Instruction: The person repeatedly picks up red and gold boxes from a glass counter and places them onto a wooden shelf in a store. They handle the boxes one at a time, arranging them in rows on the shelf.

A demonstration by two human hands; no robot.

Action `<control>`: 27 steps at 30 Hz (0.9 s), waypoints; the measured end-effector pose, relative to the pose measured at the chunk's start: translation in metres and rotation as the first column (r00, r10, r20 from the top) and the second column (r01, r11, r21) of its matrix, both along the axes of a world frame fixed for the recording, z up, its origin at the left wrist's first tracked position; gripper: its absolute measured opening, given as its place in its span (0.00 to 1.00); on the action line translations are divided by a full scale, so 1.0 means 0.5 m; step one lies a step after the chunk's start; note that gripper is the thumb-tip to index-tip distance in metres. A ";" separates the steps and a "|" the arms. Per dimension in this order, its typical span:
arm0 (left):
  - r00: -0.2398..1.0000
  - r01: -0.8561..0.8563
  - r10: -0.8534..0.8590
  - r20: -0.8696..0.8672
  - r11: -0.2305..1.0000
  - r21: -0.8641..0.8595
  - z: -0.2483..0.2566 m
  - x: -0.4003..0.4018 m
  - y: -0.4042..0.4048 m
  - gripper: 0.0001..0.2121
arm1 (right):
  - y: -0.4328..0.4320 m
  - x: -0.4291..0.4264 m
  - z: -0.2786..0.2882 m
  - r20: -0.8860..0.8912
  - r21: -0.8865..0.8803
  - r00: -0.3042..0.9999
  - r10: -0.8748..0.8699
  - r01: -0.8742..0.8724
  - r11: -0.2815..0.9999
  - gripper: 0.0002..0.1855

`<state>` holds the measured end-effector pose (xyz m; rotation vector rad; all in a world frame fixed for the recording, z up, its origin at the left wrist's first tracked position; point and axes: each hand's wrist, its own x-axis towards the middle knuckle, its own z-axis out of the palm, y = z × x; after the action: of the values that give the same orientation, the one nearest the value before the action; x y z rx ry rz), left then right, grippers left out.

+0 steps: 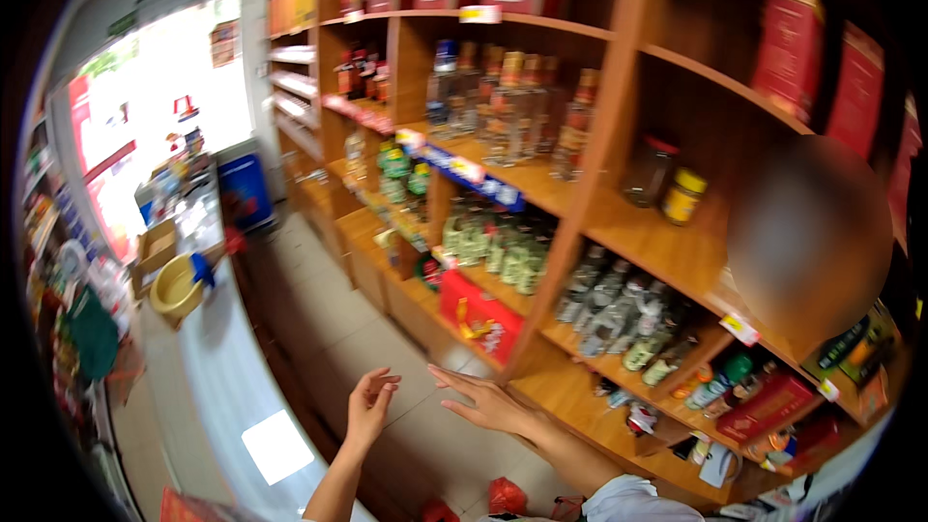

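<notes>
My left hand (371, 406) is raised over the aisle with its fingers loosely bent and nothing in them. Close on its right, my right hand (487, 404) stretches its fingers towards the left one, thumb apart, palm turned down. The two hands do not touch each other. Under them lies the tiled floor (341, 330). Left of my left hand, a white sheet (278, 447) rests on the long counter (217, 355). On the right rises a wooden shelf unit (616, 123), where a red gift box (480, 315) stands low, beyond my right hand.
Glass bottles (507, 109) fill the middle shelves, with red boxes (789, 47) higher up. A yellow basin (176, 286) with a blue cloth (202, 270) sits on the counter beside a cardboard box (156, 246). Red plastic bags (507, 495) lie on the floor. A blurred patch hides part of the right shelves.
</notes>
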<state>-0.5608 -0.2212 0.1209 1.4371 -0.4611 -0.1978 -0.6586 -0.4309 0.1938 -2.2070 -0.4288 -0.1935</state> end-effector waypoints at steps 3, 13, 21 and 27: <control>0.982 0.186 -0.186 0.021 0.982 -0.015 0.065 0.023 -0.120 0.16 | -0.114 -0.051 0.098 0.035 -0.103 0.990 -0.138 0.141 0.985 0.33; 0.648 0.689 -0.609 0.458 0.725 -0.010 0.521 -0.046 -0.508 0.21 | -0.430 -0.274 0.445 0.655 -0.125 0.586 -0.478 0.708 0.695 0.41; 0.357 0.657 -0.347 0.868 0.753 0.031 0.854 -0.183 -0.842 0.15 | -0.636 -0.457 0.738 0.846 0.147 0.126 -0.519 0.880 0.453 0.31; 0.300 0.260 -0.032 0.953 0.964 -0.050 0.965 -0.242 -1.016 0.25 | -0.715 -0.443 0.844 0.703 0.095 0.148 -0.696 0.950 0.297 0.35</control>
<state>-0.6818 -0.7291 0.6033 1.1637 -1.5835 0.6329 -0.8801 -0.7885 0.6158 -2.4445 0.6497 -1.7076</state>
